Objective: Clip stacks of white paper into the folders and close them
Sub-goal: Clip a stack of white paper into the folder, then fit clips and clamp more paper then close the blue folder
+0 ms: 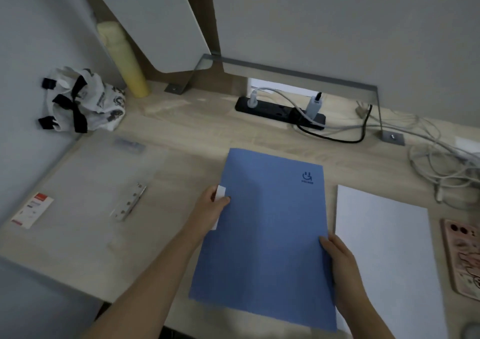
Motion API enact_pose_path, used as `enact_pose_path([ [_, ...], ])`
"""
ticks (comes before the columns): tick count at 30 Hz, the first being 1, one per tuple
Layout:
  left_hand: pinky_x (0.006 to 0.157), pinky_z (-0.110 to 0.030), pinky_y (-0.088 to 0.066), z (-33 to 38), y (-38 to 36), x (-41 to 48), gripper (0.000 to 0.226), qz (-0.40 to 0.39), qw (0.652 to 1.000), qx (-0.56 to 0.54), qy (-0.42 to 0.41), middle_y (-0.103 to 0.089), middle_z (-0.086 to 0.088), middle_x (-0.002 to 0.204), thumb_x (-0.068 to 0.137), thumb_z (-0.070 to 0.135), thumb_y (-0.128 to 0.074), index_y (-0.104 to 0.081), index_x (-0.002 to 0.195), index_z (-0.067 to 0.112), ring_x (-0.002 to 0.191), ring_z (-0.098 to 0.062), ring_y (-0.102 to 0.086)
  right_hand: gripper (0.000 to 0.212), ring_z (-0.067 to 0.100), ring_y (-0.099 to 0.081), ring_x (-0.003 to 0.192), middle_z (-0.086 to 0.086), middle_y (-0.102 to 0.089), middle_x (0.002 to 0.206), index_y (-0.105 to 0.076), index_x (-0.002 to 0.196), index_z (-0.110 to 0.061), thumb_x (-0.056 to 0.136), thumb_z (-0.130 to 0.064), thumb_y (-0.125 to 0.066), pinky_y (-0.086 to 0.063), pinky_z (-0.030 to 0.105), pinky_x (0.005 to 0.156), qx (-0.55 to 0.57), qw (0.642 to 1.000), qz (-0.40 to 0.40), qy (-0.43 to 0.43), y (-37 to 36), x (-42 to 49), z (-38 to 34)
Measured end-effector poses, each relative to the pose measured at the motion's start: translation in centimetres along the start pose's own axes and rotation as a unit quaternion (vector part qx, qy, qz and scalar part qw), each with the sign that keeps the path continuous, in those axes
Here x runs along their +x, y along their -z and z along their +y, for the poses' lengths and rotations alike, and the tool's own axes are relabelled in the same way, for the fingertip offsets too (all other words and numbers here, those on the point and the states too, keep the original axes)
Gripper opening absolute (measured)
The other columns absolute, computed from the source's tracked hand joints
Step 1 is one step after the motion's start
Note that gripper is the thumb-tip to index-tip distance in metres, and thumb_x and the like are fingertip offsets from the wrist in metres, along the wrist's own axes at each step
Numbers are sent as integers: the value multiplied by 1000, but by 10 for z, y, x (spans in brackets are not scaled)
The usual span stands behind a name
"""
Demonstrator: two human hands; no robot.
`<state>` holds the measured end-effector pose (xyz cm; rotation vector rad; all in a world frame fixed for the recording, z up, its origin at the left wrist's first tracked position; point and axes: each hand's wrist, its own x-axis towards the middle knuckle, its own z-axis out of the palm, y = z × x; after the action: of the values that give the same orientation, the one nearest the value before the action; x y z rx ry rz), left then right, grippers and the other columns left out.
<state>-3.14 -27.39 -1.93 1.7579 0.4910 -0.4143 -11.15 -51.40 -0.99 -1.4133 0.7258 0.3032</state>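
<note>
We see 1 blue folder (265,234) lying shut and flat on the tabletop (181,131), at the middle of its front edge, the folder's near corner reaching that edge; both hands are on it. The left hand (210,208) pinches the folder's left edge, thumb on top beside a small white tab, its other fingers hidden underneath; the right hand (340,258) holds the right edge lower down, thumb (326,244) laid on the cover and the rest curled out of sight. A stack of white paper (384,247) lies just beside the folder toward the right edge of the tabletop, loose and unclipped; a clear folder (91,182) with a metal clip (128,202) lies open toward the left edge.

We cannot tell whether the blue folder holds paper. We judge the step in hand to be handling this 1 folder by its free right edge, either settling it closed or starting to open it. If it is empty, the next move calls for lifting the cover from the right while the left hand pins the spine side, then bringing the stack across squarely under the clip.
</note>
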Motion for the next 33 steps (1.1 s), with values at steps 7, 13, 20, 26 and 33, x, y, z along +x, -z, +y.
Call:
enact_pose_path([
  [7, 109, -27, -23, -45, -26, -7, 73, 12, 976, 212, -41, -18, -9, 148, 88, 11, -54, -10, 147, 9, 137, -25, -24, 25, 36, -57, 91, 19, -59, 104, -53, 112, -7, 87, -13, -51, -48, 45, 84, -293, 953, 70, 13, -7, 24, 32],
  [13, 111, -27, -21, -49, -16, 4, 75, 32, 969, 237, -64, -21, -8, 153, 91, 12, -51, -3, 148, 11, 140, -24, -24, 49, 39, -44, 112, 25, -49, 122, -36, 137, -9, 90, -15, -51, -33, 38, 94, -409, 910, 60, 20, -22, 28, 28],
  [20, 110, -28, -25, -54, -4, 9, 73, 39, 965, 248, -75, -25, -8, 152, 91, 13, -48, -5, 149, 14, 136, -24, -31, 50, 38, -47, 107, 23, -49, 119, -38, 133, -6, 87, -15, -55, -40, 35, 83, -437, 897, 65, 20, -32, 28, 28],
  [26, 109, -27, -23, -61, 44, 11, 71, 83, 952, 289, -61, -26, -9, 152, 92, 15, -47, -4, 149, 12, 135, -26, -32, 58, 40, -44, 107, 25, -43, 119, -30, 138, -4, 86, -11, -54, -36, 37, 89, -469, 882, 22, 34, -77, 26, 41],
  [33, 98, -33, -37, -68, 138, 19, 41, 105, 966, 228, -69, -46, -4, 133, 91, 10, -46, -44, 132, 8, 127, -25, -43, 60, 32, -46, 95, 20, -46, 101, -43, 130, 1, 76, -23, -55, -32, 34, 76, -384, 913, 57, 122, -141, 14, 40],
])
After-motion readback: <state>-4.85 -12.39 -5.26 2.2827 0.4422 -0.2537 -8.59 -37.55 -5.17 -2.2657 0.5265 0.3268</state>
